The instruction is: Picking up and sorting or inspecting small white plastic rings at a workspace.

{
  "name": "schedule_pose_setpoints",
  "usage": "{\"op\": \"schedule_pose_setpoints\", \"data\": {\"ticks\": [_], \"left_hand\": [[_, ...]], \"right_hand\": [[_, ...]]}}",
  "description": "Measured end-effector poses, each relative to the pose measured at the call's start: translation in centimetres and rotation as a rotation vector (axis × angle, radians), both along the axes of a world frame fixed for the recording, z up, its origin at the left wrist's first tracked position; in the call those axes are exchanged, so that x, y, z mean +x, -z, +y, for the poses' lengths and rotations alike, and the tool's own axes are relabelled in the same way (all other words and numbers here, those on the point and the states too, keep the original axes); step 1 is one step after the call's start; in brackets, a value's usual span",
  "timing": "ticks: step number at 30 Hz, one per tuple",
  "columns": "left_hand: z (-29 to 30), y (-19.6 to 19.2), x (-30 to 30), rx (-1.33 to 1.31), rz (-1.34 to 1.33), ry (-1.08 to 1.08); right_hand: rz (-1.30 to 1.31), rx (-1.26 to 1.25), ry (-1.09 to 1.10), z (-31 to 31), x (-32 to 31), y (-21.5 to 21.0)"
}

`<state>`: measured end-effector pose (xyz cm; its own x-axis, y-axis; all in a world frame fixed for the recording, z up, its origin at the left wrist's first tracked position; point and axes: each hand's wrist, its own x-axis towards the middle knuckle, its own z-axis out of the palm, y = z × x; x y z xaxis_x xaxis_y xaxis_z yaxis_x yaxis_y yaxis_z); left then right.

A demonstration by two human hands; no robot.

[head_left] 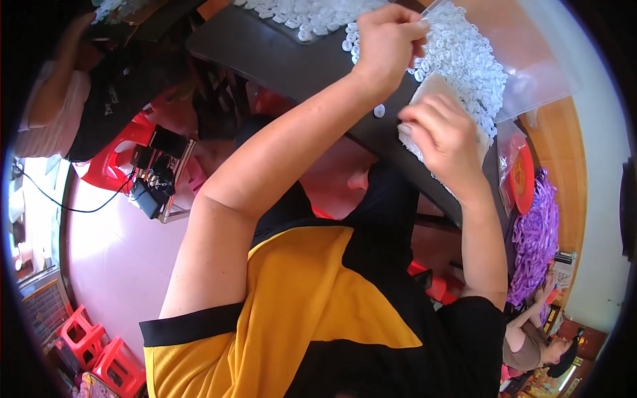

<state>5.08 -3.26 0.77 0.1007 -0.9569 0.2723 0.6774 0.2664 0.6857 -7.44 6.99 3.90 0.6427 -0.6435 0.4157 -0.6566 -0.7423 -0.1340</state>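
My left hand (388, 40) reaches to the far side of a dark table (265, 53), its fingers pinched together at the edge of a heap of small white rings (464, 60). The heap lies on a clear plastic bag (537, 79). My right hand (441, 132) is nearer to me and grips a flat white sheet (434, 89) that is covered with the same white pieces, holding it at the table's edge. One loose white ring (379, 111) lies on the table between my hands.
More white rings fill a tray (298, 16) at the far end. A red disc in a clear bag (524, 176) and a purple pile (534, 232) lie to the right. Red stools (99, 351), a black device with cables (156, 179) and other people (531, 338) are around.
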Motion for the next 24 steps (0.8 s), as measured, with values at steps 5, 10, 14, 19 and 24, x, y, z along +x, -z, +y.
{"op": "schedule_pose_setpoints", "data": {"ticks": [5, 10, 14, 19, 24], "left_hand": [[0.9, 1.1, 0.8, 0.042, -0.080, -0.107], [0.9, 1.5, 1.0, 0.081, -0.191, -0.087], [1.0, 1.2, 1.1, 0.123, -0.227, -0.080], [0.6, 1.1, 1.0, 0.146, -0.239, -0.077], [0.4, 1.5, 1.2, 0.144, -0.186, -0.111]], "right_hand": [[0.157, -0.112, 0.016, -2.2, 0.5, 2.1], [0.093, -0.073, -0.058, -3.2, 0.4, 3.1], [0.150, -0.165, -0.082, -3.0, 0.9, 3.1], [0.234, -0.239, -0.061, -3.0, 1.2, 3.3], [0.162, -0.257, -0.031, -2.2, 2.0, 3.5]]}}
